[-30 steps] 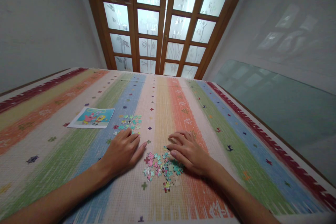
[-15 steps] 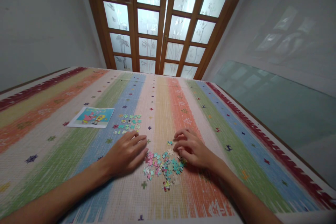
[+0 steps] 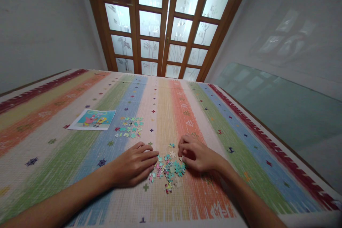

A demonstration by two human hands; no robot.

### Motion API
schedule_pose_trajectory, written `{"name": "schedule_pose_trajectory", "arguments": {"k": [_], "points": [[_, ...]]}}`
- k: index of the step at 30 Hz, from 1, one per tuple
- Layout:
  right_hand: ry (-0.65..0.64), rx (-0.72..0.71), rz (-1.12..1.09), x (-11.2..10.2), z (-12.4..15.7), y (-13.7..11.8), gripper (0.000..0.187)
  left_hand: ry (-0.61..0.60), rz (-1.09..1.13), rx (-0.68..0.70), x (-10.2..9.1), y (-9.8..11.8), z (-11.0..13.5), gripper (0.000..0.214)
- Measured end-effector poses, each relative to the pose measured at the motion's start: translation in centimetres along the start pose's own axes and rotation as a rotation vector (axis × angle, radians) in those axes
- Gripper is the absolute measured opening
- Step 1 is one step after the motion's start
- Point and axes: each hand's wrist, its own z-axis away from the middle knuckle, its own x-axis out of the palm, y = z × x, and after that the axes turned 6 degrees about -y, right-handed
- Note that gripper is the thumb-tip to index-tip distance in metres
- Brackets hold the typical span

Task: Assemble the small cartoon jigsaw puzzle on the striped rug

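**Left hand [image 3: 135, 165] slid right onto the edge of the pile [image 3: 172, 169], right hand [image 3: 199, 153] curled tighter**

So compared with half a second back, on my feed the left hand has shifted right and a touch lower, and now covers some of the pink pieces at the pile's left side. The right hand has barely travelled, but its fingers are drawn in more.

Left one is palm down, fingers close together and only slightly bent. Can't tell from my end if there's a piece under them. Right one is half closed, thumb near the bent fingers, right by the pile's right edge. There's a pale bit by the thumb tip, but I can't tell whether it's gripped or just lying there.

The pile sits lower center of the frame, between the hands, mostly teal and pink. One loose piece [image 3: 171, 145] lies just above it. Left of center there's a group of pieces in rough rows [image 3: 134, 129], with the picture card [image 3: 93, 120] to its left. All of it's on the striped cloth [image 3: 165, 114]. Wooden doors [image 3: 135, 35] up top.
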Motion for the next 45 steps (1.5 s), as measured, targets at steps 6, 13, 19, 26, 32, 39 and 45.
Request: {"name": "schedule_pose_trajectory", "arguments": {"k": [6,13,19,26,32,39,45], "points": [[0.012,0.054,-0.018,0.4,-0.2,-0.2,0.010,0.013,0.002,0.014,0.2,0.0,0.0,0.027],[-0.020,0.047,-0.079,0.2,0.1,-0.2,0.004,0.018,-0.001,0.008,0.1,0.1,-0.2,0.026],[0.059,0.057,-0.159,0.2,-0.2,-0.4,0.010,0.012,-0.001,0.001,0.2,0.0,0.0,0.028],[0.372,0.004,-0.142,2.9,-1.7,-1.5,0.015,0.010,-0.015,-0.028,0.2,0.0,-0.2,0.031],[0.305,-0.197,-0.098,4.6,-2.2,-2.1,0.024,0.027,-0.016,-0.065,0.3,-0.1,-0.3,0.036],[0.323,-0.139,-0.029,3.5,-1.9,-1.8,0.025,-0.085,0.043,-0.024,0.0,-0.1,-0.1,0.048],[0.368,-0.115,-0.011,3.4,-1.7,-1.6,0.022,-0.081,-0.080,-0.161,-0.1,-1.0,0.3,0.043]]}}
